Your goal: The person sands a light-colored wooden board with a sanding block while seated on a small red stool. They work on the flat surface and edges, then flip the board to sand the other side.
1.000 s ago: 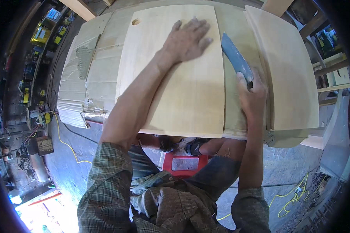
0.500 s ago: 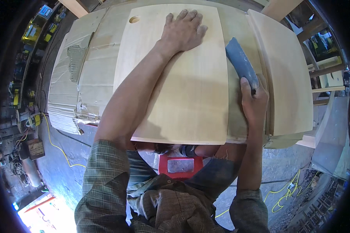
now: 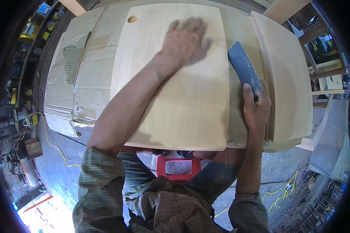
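A pale wooden board [image 3: 175, 116] with a round hole near its far left corner lies flat in front of me. My left hand [image 3: 185, 42] is over its far part, fingers spread and slightly blurred by motion; it holds nothing. Beyond the board's right edge, my right hand [image 3: 257, 103] grips the near end of a folded strip of blue-grey sandpaper [image 3: 243, 64], thumb on top. The strip slants away to the left, its far tip close to the board's edge. Whether a block sits inside the strip cannot be seen.
Cardboard [image 3: 91, 77], torn at the left, covers the work surface. More pale boards [image 3: 289, 77] are stacked at the right. A red stool [image 3: 178, 167] shows between my legs. Yellow cords [image 3: 52, 143] run over the floor, and tools [image 3: 29, 33] line the far left.
My left hand has shifted slightly nearer and to the right across the board. The board appears a little closer to me. My right hand still grips the sandpaper, slightly nearer.
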The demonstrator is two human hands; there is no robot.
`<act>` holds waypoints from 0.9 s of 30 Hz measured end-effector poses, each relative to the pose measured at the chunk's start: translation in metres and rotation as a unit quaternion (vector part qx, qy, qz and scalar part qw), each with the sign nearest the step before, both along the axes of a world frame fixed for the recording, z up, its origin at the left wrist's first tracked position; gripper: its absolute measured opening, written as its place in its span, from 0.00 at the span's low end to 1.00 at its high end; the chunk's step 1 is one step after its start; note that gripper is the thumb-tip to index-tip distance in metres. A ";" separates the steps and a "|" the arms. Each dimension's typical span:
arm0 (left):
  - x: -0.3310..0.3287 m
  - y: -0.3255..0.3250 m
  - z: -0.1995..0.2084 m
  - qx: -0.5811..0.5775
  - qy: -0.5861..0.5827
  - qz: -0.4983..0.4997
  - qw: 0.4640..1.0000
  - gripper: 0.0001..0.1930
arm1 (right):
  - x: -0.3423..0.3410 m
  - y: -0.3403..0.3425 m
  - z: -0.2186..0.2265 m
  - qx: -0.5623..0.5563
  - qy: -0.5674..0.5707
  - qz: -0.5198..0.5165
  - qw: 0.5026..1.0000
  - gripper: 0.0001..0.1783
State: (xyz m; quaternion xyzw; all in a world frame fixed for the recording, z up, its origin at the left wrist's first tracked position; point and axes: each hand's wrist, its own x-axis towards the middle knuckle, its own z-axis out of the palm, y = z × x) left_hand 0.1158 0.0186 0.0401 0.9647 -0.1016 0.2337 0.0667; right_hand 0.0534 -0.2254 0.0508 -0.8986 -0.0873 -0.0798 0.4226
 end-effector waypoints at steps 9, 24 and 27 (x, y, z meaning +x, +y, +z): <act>-0.010 0.011 -0.001 -0.026 0.004 0.021 0.999 0.21 | 0.004 0.002 -0.004 -0.044 -0.184 -0.030 0.981 0.16; 0.002 0.050 -0.015 -0.035 -0.047 0.109 0.992 0.23 | 0.042 0.083 0.017 -0.240 -0.175 0.228 0.927 0.27; 0.001 0.049 -0.007 -0.033 -0.007 0.127 0.991 0.24 | 0.075 0.103 0.003 -0.285 -0.229 0.177 0.914 0.26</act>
